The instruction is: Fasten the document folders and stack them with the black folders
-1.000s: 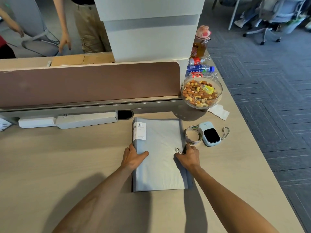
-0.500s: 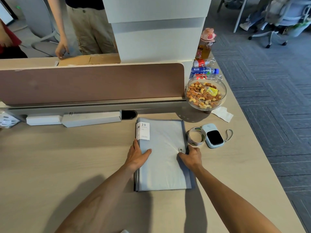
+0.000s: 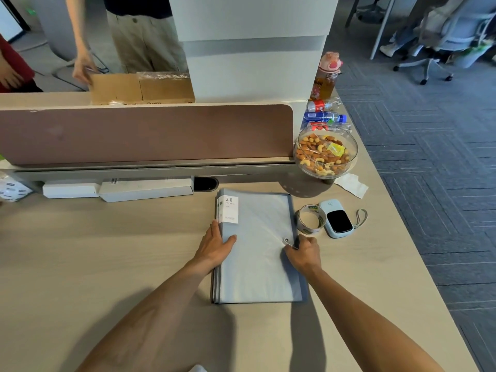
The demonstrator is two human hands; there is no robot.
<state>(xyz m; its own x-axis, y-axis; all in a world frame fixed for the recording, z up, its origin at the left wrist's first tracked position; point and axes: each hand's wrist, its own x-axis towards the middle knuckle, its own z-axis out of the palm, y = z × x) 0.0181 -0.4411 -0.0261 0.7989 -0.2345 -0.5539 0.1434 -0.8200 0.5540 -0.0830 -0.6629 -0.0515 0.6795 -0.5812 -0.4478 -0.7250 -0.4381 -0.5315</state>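
A grey-blue document folder (image 3: 257, 264) with a white "20 pockets" label lies closed on the desk (image 3: 107, 264), on top of at least one more folder whose edges show at its left. My left hand (image 3: 214, 247) lies flat on the folder's spine edge, holding it down. My right hand (image 3: 303, 252) pinches the folder's elastic cord at the right edge, just beside a small metal eyelet (image 3: 286, 240). No black folders are in view.
Right of the folder lie a tape roll (image 3: 311, 219) and a pale blue device with a strap (image 3: 336, 218). A glass bowl of nuts (image 3: 325, 153), bottles and a tissue stand behind. White boxes (image 3: 120, 187) line the brown divider (image 3: 145, 132). A person stands beyond it.
My head has tilted so the scene sits lower and nearer. My right hand has shifted slightly at the eyelet, its fingers closing on the cord. The left hand stays on the folder.
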